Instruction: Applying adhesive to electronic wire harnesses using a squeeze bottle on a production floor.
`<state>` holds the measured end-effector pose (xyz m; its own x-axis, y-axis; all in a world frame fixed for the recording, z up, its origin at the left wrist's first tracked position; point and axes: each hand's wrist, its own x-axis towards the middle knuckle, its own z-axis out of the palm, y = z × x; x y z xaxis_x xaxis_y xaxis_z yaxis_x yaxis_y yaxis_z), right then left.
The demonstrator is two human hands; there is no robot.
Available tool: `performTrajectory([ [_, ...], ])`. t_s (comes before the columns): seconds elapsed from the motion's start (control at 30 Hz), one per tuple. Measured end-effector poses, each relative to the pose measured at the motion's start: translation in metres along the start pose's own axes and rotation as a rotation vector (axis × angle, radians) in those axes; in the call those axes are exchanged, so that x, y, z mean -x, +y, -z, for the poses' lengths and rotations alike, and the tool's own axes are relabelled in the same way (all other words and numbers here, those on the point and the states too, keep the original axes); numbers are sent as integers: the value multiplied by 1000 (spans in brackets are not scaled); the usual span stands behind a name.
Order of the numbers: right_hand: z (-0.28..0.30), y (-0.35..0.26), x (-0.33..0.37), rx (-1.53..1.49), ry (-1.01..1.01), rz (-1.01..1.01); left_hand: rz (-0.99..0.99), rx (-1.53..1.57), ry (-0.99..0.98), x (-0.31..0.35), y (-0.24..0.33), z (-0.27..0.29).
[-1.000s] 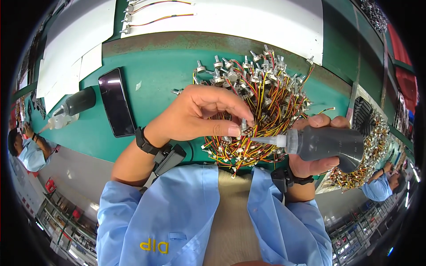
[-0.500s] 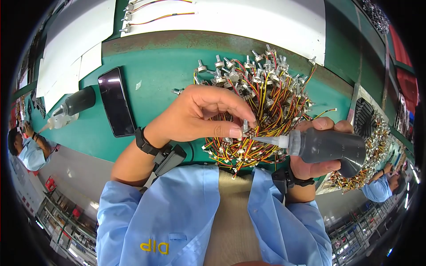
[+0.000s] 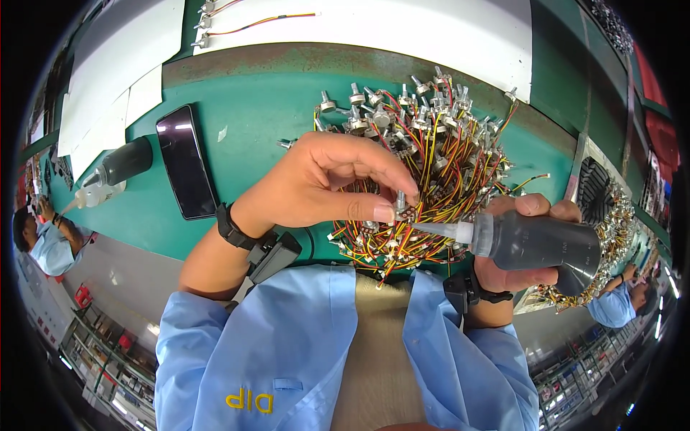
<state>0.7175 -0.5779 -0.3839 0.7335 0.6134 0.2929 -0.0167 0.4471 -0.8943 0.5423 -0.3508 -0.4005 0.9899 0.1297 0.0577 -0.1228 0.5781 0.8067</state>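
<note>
Left hand (image 3: 323, 179) pinches a small metal potentiometer (image 3: 404, 210) between thumb and forefinger; at its four o'clock, the nozzle (image 3: 444, 230) sits just beside it, contact unclear. Right hand (image 3: 496, 271) wraps the dark squeeze bottle (image 3: 550, 241). Too hard a squeeze could flood the part; a loose pinch could let it twist. Potentiometer's shaft points to twelve; bottle's long axis runs three to nine, nozzle toward nine. Wired parts (image 3: 449, 161) heap toward one o'clock.
</note>
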Motion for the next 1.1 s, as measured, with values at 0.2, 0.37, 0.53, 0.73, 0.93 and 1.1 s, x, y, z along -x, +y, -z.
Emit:
performTrajectory([
  [0.2,0,0,5,8,60,20,8,0,10,1,1,0],
  [0.37,-2,-3,-3,-111,-72,-31,2,-13,12,1,2,0],
  [0.53,5,1,7,-96,-9,1,0,-15,10,0,1,0],
  [0.73,-5,-5,-5,-150,-126,-48,-2,-26,9,1,1,0],
  [0.93,-5,-6,-4,-132,-136,-33,-1,-4,12,0,1,0],
  [1.1,-6,-7,-5,-141,-135,-35,7,1,20,1,1,-1],
])
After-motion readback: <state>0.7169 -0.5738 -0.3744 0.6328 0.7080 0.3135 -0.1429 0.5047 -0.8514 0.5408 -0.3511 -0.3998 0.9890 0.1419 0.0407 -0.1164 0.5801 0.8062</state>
